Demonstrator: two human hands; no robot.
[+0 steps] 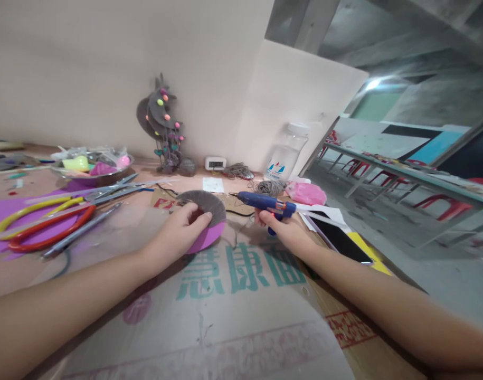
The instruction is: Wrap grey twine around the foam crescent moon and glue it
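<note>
My left hand (182, 228) is closed on a round craft piece (207, 224) with a grey fringed top and a purple underside, which rests on the cardboard sheet (241, 295). My right hand (281, 228) grips a blue hot glue gun (265, 201) by its handle. The gun's nozzle points left and ends just to the right of the craft piece, with a small gap between them.
Red-handled scissors (53, 229) and yellow-handled scissors (35, 208) lie at the left on purple paper (3, 211). A metal bowl (91, 168) of coloured bits, a grey decorated ornament (164, 126), a plastic jar (284, 155), pink material (306, 193) and a phone (340, 240) surround the work area.
</note>
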